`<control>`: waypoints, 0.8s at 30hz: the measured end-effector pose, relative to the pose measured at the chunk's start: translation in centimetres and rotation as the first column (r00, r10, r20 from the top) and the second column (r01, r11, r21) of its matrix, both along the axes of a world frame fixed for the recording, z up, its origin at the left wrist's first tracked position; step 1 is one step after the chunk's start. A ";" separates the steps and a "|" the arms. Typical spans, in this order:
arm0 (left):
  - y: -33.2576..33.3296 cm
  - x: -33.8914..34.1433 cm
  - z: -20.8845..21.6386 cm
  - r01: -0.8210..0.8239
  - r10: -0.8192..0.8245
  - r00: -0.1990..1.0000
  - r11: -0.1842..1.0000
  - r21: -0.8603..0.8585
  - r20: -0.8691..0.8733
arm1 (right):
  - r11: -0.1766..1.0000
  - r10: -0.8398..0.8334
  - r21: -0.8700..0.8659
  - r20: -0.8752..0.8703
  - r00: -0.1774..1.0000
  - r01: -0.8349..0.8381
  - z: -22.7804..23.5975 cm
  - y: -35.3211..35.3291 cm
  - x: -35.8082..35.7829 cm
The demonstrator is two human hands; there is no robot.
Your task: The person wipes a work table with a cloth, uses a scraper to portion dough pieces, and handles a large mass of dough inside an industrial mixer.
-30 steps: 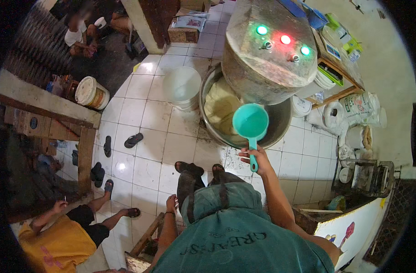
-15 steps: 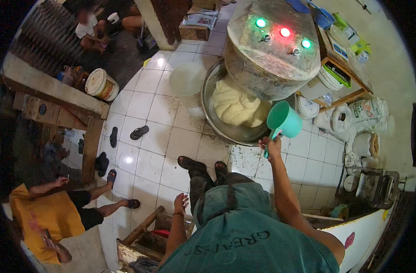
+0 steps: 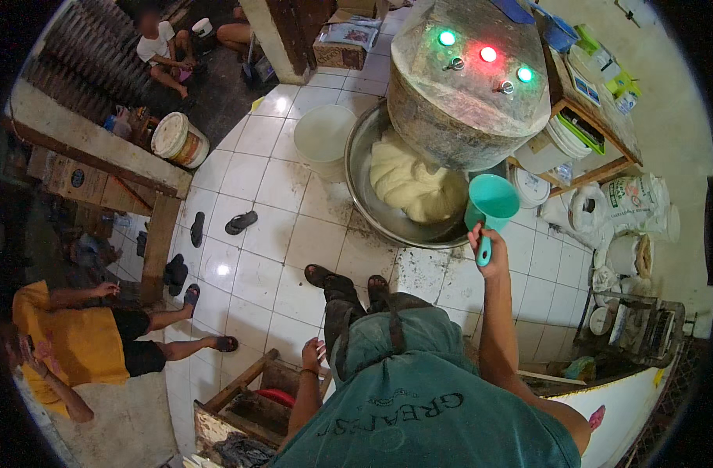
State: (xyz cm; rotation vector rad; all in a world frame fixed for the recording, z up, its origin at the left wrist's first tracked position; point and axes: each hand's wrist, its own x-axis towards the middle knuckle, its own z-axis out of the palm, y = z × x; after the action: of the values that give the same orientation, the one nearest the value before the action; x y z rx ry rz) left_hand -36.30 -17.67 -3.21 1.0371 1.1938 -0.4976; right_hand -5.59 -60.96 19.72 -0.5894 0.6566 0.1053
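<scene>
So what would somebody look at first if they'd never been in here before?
Probably the glowing lights, two green and one red, on top of the machine. Next, perhaps, the pale dough in the round bowl beneath it. The turquoise scoop might stand out too, held in the right fingers by the bowl's right side.

One turquoise dipper (image 3: 494, 198), one steel bowl (image 3: 361, 168), one dough mound (image 3: 415, 181), two green lamps (image 3: 447, 38) there, one red lamp (image 3: 488, 54), two knobs (image 3: 456, 64)!
</scene>
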 end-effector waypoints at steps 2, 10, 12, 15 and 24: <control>0.9 0.3 -0.8 -0.038 0.042 0.997 0.998 -0.055 0.066 | 0.998 -0.007 -0.064 0.019 1.000 0.008 0.4 -1.0 -0.7; -0.7 5.5 5.4 -0.099 0.098 0.995 0.993 0.071 0.025 | 0.804 0.057 -0.589 -0.061 0.997 -0.082 -1.0 -0.1 -1.3; -0.9 5.6 5.6 -0.103 0.100 0.994 0.991 0.080 0.041 | 0.796 0.095 -0.592 -0.085 0.992 -0.127 -1.4 0.3 -1.4; -1.1 5.6 5.9 -0.082 0.078 0.996 0.992 0.097 0.042 | 0.827 0.120 -0.539 -0.109 0.987 -0.160 -1.0 0.6 -0.9; -1.5 4.2 5.2 0.001 -0.002 1.000 0.995 0.100 0.012 | 0.979 0.086 -0.187 0.022 0.996 -0.081 0.3 -2.7 -0.5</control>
State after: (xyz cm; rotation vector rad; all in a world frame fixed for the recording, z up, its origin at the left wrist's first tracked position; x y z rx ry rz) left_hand -32.09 -19.21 2.03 1.1254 1.2171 -0.4353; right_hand -6.12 -63.69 20.06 -0.7982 0.6163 0.1139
